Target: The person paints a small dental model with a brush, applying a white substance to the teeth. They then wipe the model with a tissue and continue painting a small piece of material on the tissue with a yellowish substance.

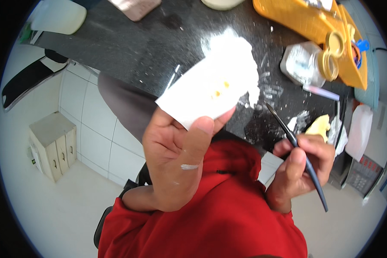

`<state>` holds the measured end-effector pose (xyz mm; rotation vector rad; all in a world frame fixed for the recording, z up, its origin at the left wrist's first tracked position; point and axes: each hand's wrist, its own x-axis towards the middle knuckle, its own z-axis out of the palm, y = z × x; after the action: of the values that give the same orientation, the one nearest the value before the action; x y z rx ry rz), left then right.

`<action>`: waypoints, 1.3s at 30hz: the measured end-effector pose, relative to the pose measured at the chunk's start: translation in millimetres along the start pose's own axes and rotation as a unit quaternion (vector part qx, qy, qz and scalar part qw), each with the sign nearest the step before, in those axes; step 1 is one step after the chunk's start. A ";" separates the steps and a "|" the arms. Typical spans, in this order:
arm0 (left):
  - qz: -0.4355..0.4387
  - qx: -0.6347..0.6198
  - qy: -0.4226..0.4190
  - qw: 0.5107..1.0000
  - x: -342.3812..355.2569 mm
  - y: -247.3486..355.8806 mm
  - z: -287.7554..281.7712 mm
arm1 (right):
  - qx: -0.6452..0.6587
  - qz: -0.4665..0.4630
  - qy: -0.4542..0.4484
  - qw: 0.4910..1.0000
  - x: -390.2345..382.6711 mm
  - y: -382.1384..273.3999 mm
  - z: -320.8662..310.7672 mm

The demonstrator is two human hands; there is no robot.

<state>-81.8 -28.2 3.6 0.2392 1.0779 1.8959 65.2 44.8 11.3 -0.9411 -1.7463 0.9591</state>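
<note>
Head view: the left hand pinches a flat white card with orange-yellow spots, which extends forward past its fingers; the right hand grips a slim dark brush, its tip apart from the card. Just beyond lies a crumpled yellow piece. The card partly hides an irregular white mass on the black counter; farther off are a clear jar with opened yellow cap and a yellow-orange plastic basket.

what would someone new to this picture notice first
The bright white sheet with small orange-yellow spots, in the left hand near the centre, draws the eye first. Next come the red garment filling the lower middle and the slim dark brush in the right hand, toward the lower right.
</note>
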 end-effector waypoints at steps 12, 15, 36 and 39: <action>-0.019 -0.107 -0.022 0.994 0.9 6.0 -4.9 | -0.211 -0.211 -0.188 0.936 178.8 -66.4 21.3; -0.021 -0.111 -0.022 0.993 1.2 4.3 -2.8 | -0.231 -0.197 -0.249 0.920 189.1 -61.6 45.1; 0.060 -0.044 -0.002 0.997 -1.3 -8.2 1.2 | -0.230 0.069 0.207 0.948 -11.4 39.9 -216.0; 0.071 -0.033 0.011 0.997 0.2 -9.9 1.7 | -0.243 0.064 0.209 0.945 -18.8 45.6 -214.0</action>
<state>-74.9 -25.0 -3.0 0.2636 1.0355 2.0608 279.5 90.4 26.1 -1.4683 -1.5855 0.3557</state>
